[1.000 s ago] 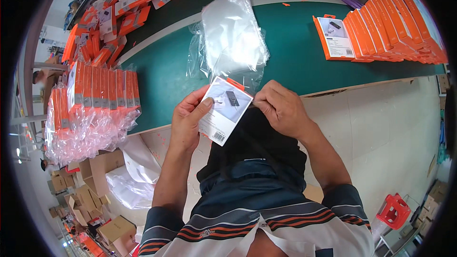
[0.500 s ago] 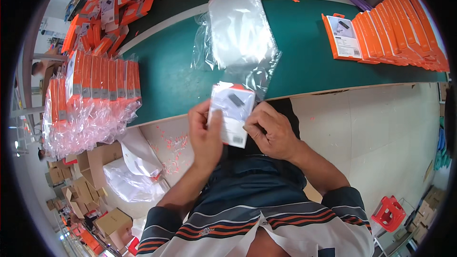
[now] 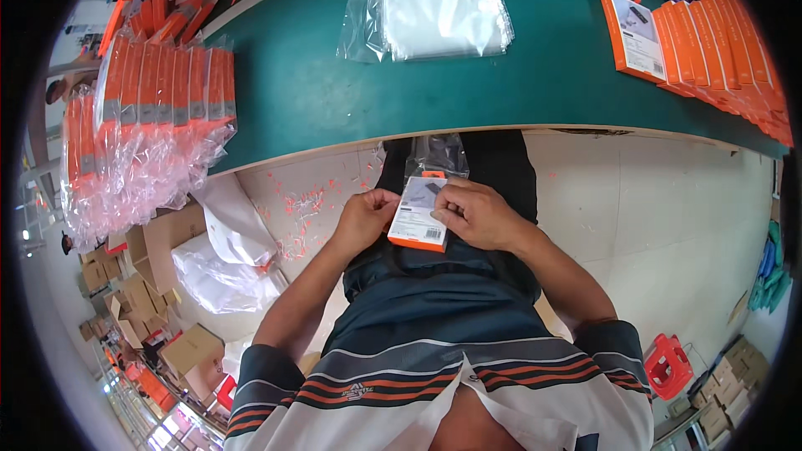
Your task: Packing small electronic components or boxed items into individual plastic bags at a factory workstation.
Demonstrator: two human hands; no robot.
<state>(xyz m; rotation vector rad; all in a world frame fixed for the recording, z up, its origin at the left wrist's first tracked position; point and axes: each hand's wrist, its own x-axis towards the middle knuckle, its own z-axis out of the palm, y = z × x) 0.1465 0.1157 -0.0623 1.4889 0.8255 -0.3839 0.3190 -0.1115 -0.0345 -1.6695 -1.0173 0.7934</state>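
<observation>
Above my lap, a flat white and orange box (image 3: 415, 221) lies face up between my hands, with an orange hang tab at its far end. A clear plastic bag (image 3: 440, 153) extends beyond that end; how much of the box it covers I cannot tell. My left hand (image 3: 366, 219) is closed in a pinch at the box's left edge. On the opposite side, my right hand (image 3: 480, 215) has bent fingers gripping the upper right edge. Whether each pinch takes in the bag's film as well is too small to see.
On the green table (image 3: 309, 88) lies a stack of clear bags (image 3: 447, 4). Bagged orange boxes (image 3: 163, 88) stand at the left, a row of unbagged orange boxes (image 3: 702, 42) at the right. Cartons (image 3: 138, 309) and a red stool (image 3: 668, 366) stand beyond on the floor.
The box has come down toward my lap, away from the table edge, and the bag has come away from the stack. My left hand has shifted from across the box to its left edge.
</observation>
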